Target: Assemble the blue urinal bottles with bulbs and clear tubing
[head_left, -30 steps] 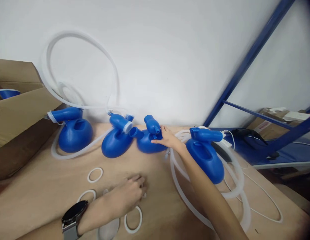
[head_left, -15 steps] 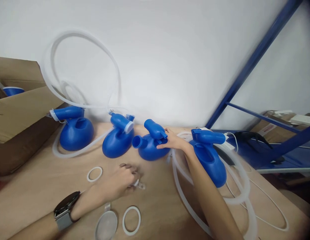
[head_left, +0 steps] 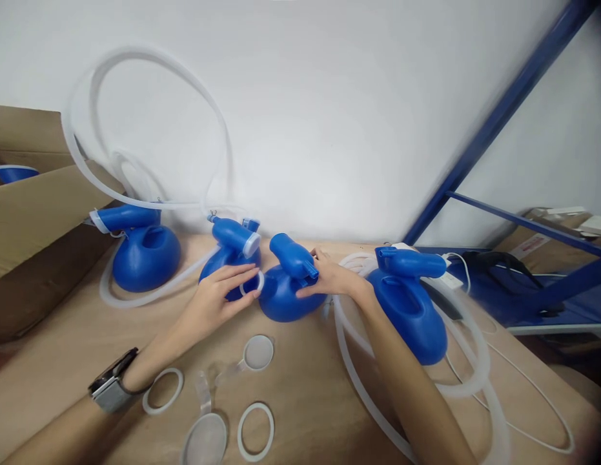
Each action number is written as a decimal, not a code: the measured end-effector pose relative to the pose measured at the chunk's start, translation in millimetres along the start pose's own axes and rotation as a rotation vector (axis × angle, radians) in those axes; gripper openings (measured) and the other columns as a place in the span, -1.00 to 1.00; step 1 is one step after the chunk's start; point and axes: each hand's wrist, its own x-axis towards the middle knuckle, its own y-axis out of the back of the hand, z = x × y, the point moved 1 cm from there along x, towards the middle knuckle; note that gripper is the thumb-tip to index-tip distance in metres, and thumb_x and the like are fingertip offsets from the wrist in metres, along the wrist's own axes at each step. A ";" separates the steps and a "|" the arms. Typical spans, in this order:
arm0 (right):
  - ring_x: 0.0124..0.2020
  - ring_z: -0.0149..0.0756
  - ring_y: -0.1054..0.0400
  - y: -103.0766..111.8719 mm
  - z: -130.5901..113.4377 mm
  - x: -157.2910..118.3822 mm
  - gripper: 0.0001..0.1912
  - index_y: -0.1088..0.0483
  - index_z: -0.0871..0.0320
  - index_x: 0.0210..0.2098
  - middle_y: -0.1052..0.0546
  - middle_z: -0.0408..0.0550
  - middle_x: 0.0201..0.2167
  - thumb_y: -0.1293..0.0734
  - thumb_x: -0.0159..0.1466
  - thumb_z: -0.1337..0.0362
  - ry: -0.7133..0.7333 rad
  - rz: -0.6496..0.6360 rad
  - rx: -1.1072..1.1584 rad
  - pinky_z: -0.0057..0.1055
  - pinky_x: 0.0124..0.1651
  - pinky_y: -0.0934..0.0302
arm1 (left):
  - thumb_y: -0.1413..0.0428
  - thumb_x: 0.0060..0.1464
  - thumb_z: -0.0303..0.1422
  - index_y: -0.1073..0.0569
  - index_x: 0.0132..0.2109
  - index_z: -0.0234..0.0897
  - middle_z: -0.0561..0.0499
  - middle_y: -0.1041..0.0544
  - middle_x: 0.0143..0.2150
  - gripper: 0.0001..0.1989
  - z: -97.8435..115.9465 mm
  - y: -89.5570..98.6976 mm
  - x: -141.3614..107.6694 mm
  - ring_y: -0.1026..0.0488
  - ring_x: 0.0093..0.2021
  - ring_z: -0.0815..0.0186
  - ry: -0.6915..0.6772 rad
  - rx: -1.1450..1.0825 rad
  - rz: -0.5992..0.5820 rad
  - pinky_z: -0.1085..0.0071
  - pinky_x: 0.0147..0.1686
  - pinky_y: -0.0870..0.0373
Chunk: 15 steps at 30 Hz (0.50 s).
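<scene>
My left hand (head_left: pixel 227 287) pinches a thin white ring (head_left: pixel 261 281) between thumb and fingertips. The ring is at the left side of a blue plastic bottle (head_left: pixel 285 303), where its side mouth is hidden; I cannot tell whether it sits on the mouth. My right hand (head_left: pixel 333 272) grips the same bottle from the right, its thumb across the front below the bent blue neck piece (head_left: pixel 291 254). On the table lie a translucent cap with a strap (head_left: pixel 258 352), a larger strapped cap (head_left: pixel 204 440), a white ring (head_left: pixel 255 431) and another ring (head_left: pixel 163 391) by my left wrist.
Blue bottles with bent necks stand at the far left (head_left: pixel 146 259), behind my left hand (head_left: pixel 235 236) and at right (head_left: pixel 411 316). Clear hoses (head_left: pixel 484 361) coil at right and loop against the wall at left. A cardboard box (head_left: pixel 39 213) is left, a blue metal rack (head_left: pixel 498 123) right.
My left hand has risen from the table to the bottle, now with a ring in its fingers. A strapped cap now lies where it was. One loose ring lies nearer me. The bottle has turned slightly.
</scene>
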 end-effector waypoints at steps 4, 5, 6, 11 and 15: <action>0.27 0.16 -0.24 -0.4 -1.0 -0.5 -0.13 -0.41 0.05 0.26 -0.35 0.11 0.13 -0.63 0.06 -0.14 0.023 0.022 0.057 0.08 0.37 -0.20 | -0.17 0.36 -0.22 -0.59 0.19 -0.16 -0.15 -0.62 0.22 -0.66 -4.9 4.0 -1.3 -0.60 0.18 0.04 -0.122 -0.009 -0.053 0.07 0.18 -0.57; 0.28 0.16 -0.23 -0.9 -0.2 -0.3 -0.12 -0.41 0.04 0.26 -0.34 0.11 0.15 -0.63 0.05 -0.13 0.027 0.023 0.069 0.07 0.38 -0.18 | -0.17 0.36 -0.25 -0.58 0.21 -0.17 -0.14 -0.62 0.22 -0.66 -6.0 5.6 -0.8 -0.59 0.19 0.06 -0.150 -0.016 -0.068 0.08 0.18 -0.57; 0.30 0.16 -0.22 -1.6 0.8 0.1 -0.12 -0.41 0.05 0.27 -0.34 0.12 0.17 -0.64 0.05 -0.12 0.030 0.021 0.074 0.08 0.40 -0.16 | -0.17 0.35 -0.28 -0.56 0.21 -0.17 -0.14 -0.62 0.22 -0.66 -6.9 7.0 -0.1 -0.59 0.19 0.07 -0.171 -0.018 -0.083 0.10 0.17 -0.57; 0.35 0.20 -0.18 -4.4 7.4 2.6 -0.06 -0.37 0.03 0.31 -0.33 0.13 0.22 -0.64 0.04 -0.15 0.058 0.028 0.073 0.15 0.41 -0.14 | -0.20 0.31 -0.29 -0.53 0.20 -0.19 -0.14 -0.62 0.20 -0.64 -7.2 8.8 2.3 -0.61 0.14 0.08 -0.167 0.076 -0.092 0.12 0.14 -0.57; 0.36 0.22 -0.22 -5.2 8.7 2.9 0.02 -0.34 0.02 0.35 -0.37 0.15 0.25 -0.65 -0.01 -0.16 0.061 0.050 0.090 0.16 0.40 -0.16 | -0.17 0.30 -0.36 -0.48 0.19 -0.23 -0.16 -0.61 0.17 -0.66 1.9 13.1 4.3 -0.59 0.12 0.11 -0.229 0.112 -0.095 0.17 0.11 -0.56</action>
